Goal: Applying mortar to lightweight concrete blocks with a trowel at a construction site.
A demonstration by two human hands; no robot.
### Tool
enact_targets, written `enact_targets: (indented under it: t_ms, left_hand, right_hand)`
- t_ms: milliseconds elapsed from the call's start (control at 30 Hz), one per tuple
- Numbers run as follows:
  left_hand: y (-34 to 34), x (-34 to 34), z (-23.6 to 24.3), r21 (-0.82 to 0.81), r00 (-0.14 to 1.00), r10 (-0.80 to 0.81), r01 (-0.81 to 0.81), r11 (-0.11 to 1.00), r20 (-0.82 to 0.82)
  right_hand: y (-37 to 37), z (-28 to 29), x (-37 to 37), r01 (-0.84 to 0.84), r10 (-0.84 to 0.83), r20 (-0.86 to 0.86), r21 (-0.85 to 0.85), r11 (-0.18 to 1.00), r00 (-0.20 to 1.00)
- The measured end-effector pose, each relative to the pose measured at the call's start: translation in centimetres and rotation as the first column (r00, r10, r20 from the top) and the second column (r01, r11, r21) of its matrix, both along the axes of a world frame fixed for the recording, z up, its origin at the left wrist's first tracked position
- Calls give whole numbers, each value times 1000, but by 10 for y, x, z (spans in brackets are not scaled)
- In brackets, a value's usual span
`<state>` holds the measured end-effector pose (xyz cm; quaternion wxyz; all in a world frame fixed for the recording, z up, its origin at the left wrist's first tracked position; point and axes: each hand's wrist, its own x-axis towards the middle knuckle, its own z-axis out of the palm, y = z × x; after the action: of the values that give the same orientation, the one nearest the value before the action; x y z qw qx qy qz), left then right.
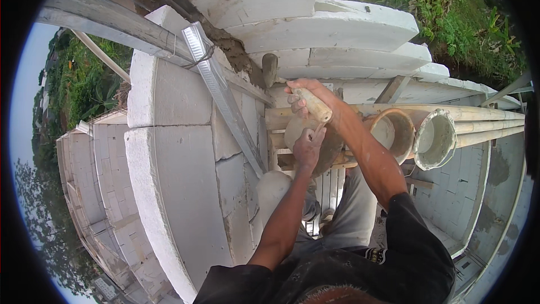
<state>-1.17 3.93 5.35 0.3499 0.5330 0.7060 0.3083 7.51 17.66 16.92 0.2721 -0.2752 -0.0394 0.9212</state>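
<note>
My right hand point(309, 93) is wrapped round the thick, pale handle of a mallet point(320, 112). The mallet's grey-brown head point(270, 69) is close to the corner where two block walls meet. Just below, my left hand point(308, 147) is closed, with its fingers near the handle's end. What it grips, if anything, is too small to make out. Partly behind my left hand lies a round, mortar-stained pan point(328, 155), much of it hidden by my arms.
On the right, a brown bucket point(400, 129) and a grey mortar-coated bucket point(436, 139) stand by bamboo poles point(484, 114). White block walls rise at left point(183, 174) and ahead point(315, 31). A metal channel point(225, 101) slants across the left wall, tied to a beam point(112, 19).
</note>
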Motion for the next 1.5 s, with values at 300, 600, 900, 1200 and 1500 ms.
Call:
enact_targets:
  t_ms: [300,600,900,1200,1500]
  left_hand:
    - [-12,-31,144,-100,859,260,-241,965,440]
    - [-30,-57,225,-273,892,302,-214,938,336]
    - [-69,-69,273,-293,901,371,-301,908,224]
    - [-130,-96,292,-320,866,443,-363,875,230]
    - [-176,-116,326,-326,912,410,-380,865,23]
  right_hand:
    - [-19,96,22,-252,118,656,114,961,746]
    - [-7,130,29,-515,55,885,217,829,462]
    - [73,128,-10,-845,48,999,-39,534,-16]
    - [135,141,-83,-793,-22,999,-7,610,-26]
    - [164,244,-116,-935,-36,998,68,347,59]
